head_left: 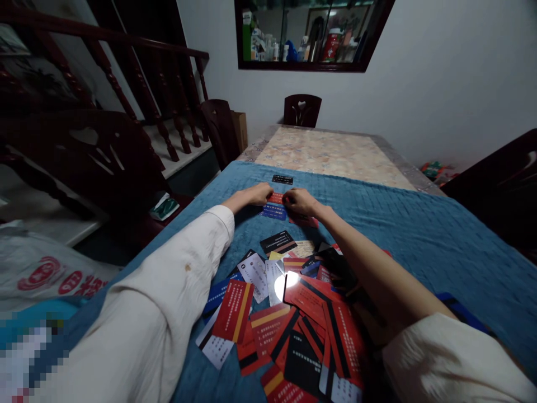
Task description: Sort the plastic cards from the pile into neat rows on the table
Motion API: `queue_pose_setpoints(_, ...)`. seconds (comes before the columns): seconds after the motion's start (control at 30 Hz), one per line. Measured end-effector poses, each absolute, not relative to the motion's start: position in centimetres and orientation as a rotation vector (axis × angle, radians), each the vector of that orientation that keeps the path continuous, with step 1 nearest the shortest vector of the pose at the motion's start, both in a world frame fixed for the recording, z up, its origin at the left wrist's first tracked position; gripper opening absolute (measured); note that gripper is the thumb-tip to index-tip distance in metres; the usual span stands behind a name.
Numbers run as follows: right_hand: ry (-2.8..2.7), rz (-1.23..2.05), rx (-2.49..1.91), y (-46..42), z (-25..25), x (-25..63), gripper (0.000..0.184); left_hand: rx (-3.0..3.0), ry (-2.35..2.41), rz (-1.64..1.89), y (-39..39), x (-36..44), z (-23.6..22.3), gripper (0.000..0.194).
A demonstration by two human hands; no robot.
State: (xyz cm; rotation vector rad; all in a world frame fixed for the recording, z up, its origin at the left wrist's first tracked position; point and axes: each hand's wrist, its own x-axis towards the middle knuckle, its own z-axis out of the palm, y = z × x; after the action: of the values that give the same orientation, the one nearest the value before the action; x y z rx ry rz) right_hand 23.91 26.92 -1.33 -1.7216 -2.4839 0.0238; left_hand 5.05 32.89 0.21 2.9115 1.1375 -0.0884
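Both my arms reach forward over a blue quilted cloth [419, 224] on the table. My left hand [255, 195] and my right hand [298, 201] meet at a red card [276, 197], fingers curled and pinching its two ends. Just below it lies a blue card [273, 211]. A black card [282, 179] lies a little farther away. Another red card [304, 222] lies under my right wrist. Close to me is a loose heap of several red, black, blue and white cards [293, 324].
Beyond the cloth shows the bare marbled tabletop [327, 151]. Dark wooden chairs stand at the far end [302, 110], on the left [96, 151] and right [499, 179]. A stair railing [138, 67] runs along the left. A plastic bag [42, 268] lies lower left.
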Motion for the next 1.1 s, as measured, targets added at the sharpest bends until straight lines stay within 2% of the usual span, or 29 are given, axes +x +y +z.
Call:
queue_pose_setpoints(0.37,-2.416,0.007,-1.624,25.9,-1.3,24.8,0.035,2.924,1.046,0.213,30.1,2.7,1.6,0.038)
queue_pose_setpoints(0.5,-2.442,0.017,-1.564,24.2,-0.9,25.5,0.033,2.906,0.960,0.254,27.4,1.7,2.5,0.033)
queue_pose_setpoints(0.67,-2.517,0.074,-1.388,21.0,-0.5,25.9,0.026,2.884,0.848,0.171,24.0,0.8,3.0,0.026)
queue_pose_setpoints(0.87,-2.537,0.142,-1.232,17.7,-0.5,25.3,0.025,2.838,0.813,0.129,21.3,0.4,3.1,0.029)
queue_pose_setpoints(1.1,-2.619,0.218,-1.073,15.9,-0.4,24.3,0.038,2.841,0.795,0.022,18.8,0.6,3.2,0.032)
